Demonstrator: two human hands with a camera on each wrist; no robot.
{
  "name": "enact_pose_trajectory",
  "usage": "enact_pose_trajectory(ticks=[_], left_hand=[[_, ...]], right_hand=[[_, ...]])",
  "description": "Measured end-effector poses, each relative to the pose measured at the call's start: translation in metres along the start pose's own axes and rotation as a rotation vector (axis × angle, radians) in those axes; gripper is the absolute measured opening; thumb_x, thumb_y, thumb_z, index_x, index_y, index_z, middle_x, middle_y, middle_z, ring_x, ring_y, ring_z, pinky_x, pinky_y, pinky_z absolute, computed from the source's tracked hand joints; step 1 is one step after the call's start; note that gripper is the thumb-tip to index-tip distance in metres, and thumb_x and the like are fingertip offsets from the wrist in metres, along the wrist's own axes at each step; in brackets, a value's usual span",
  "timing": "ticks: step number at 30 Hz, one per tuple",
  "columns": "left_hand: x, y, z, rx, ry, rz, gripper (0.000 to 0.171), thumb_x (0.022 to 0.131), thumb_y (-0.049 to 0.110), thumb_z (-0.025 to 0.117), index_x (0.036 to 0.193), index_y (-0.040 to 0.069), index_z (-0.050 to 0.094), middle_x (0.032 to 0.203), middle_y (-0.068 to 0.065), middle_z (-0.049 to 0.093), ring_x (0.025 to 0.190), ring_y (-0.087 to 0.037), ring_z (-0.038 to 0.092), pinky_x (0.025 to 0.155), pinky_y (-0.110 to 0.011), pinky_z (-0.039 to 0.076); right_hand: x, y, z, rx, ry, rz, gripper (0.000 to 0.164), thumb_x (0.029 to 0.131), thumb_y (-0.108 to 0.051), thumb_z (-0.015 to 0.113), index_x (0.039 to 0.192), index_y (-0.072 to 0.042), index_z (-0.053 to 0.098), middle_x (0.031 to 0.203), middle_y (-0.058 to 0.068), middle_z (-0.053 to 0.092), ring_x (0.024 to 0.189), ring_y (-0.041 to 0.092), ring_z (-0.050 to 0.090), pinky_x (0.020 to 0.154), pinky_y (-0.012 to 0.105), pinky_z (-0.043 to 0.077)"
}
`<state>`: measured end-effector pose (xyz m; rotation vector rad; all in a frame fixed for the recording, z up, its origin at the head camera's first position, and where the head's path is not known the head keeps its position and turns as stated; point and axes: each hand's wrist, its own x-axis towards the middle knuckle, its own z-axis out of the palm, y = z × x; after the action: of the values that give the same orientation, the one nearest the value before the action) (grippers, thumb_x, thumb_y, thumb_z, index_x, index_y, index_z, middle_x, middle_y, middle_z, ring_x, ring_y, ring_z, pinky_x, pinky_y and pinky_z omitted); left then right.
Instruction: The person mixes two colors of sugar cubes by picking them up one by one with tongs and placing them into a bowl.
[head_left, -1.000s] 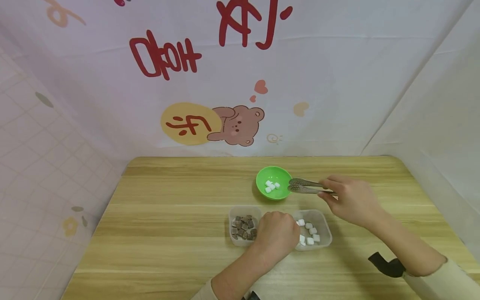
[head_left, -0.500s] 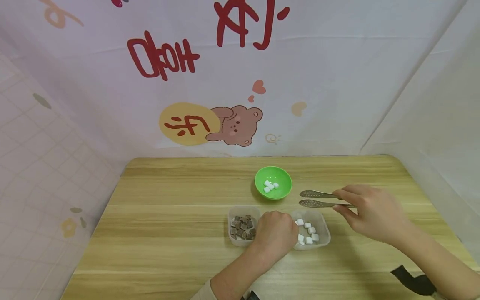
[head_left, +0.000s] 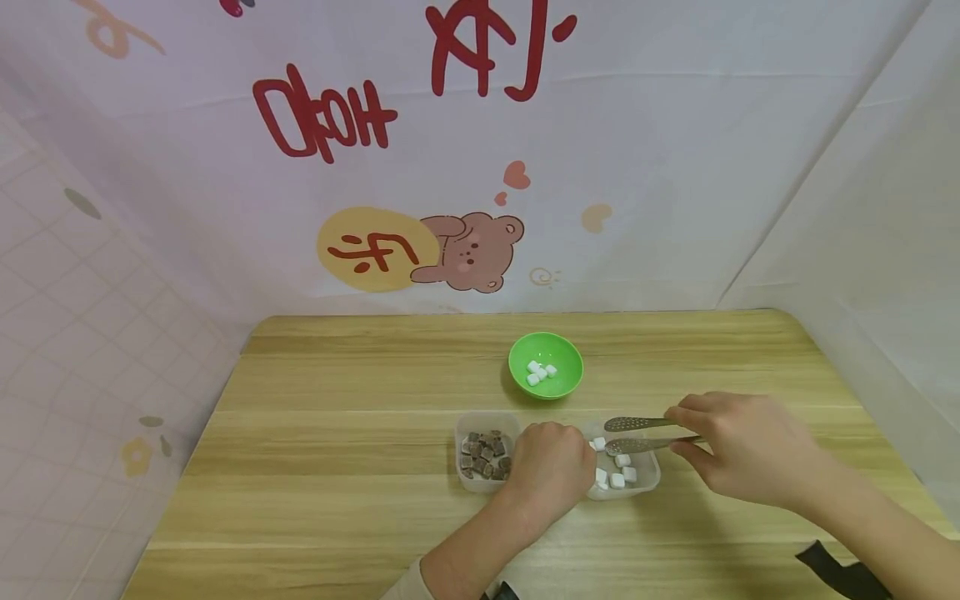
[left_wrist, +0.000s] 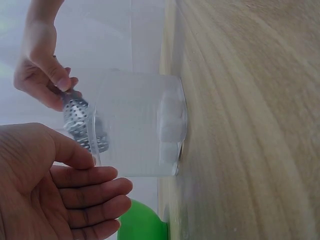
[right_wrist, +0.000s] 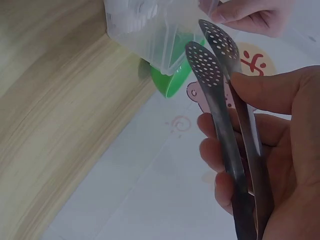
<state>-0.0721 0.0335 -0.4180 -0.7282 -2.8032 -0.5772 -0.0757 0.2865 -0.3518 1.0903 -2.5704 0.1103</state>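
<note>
My right hand (head_left: 757,450) grips metal tongs (head_left: 637,423), their perforated tips spread apart over a clear plastic container (head_left: 649,482). White marshmallow-like cubes (head_left: 617,480) lie in that container, below the tips. In the right wrist view the tongs (right_wrist: 227,135) run between thumb and fingers, holding nothing between their ends. My left hand (head_left: 551,462) pinches the container's left rim and hides part of it. The left wrist view shows the left thumb and index finger (left_wrist: 87,175) at this rim. Behind the containers stands a green bowl (head_left: 566,379) with several white cubes inside.
A second clear container (head_left: 461,454), left of my left hand, holds several brown cubes (head_left: 483,454). Everything stands on a wood-grain table (head_left: 337,467). A printed white curtain (head_left: 660,167) rises behind the table's back edge.
My right hand and the tongs have moved from beside the green bowl, first rightward, then toward me over the white cubes. The tongs' tips have spread. My left hand stays put.
</note>
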Motion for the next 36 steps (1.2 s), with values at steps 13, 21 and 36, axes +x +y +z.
enact_pose_trajectory(ticks=[13,21,36], left_hand=[[0.0,-0.001,0.001,-0.018,-0.008,0.003,0.05,0.089,0.011,0.066,0.047,0.02,0.038,0.045,0.007,0.038,0.043,-0.01,0.038,0.047,-0.026,0.032],[0.0,0.0,-0.001,-0.011,-0.026,-0.012,0.05,0.09,0.014,0.066,0.048,0.02,0.041,0.047,0.006,0.043,0.045,-0.012,0.043,0.05,-0.027,0.035],[0.001,0.0,-0.003,-0.026,-0.034,-0.008,0.051,0.091,0.014,0.066,0.048,0.02,0.039,0.046,0.007,0.04,0.044,-0.01,0.041,0.048,-0.026,0.035]], right_hand=[[0.009,-0.017,0.011,0.001,-0.131,-0.03,0.028,0.063,-0.016,0.088,0.076,-0.02,0.064,0.068,-0.02,0.039,0.057,-0.004,0.028,0.046,0.019,0.027],[0.015,-0.021,0.017,-0.015,-0.246,-0.036,0.034,0.067,-0.016,0.086,0.068,-0.022,0.052,0.065,-0.016,0.035,0.056,0.002,0.027,0.046,0.022,0.027],[0.017,-0.022,0.021,-0.073,-0.266,-0.127,0.036,0.068,-0.017,0.09,0.067,-0.018,0.054,0.063,-0.012,0.038,0.053,0.004,0.031,0.045,0.022,0.032]])
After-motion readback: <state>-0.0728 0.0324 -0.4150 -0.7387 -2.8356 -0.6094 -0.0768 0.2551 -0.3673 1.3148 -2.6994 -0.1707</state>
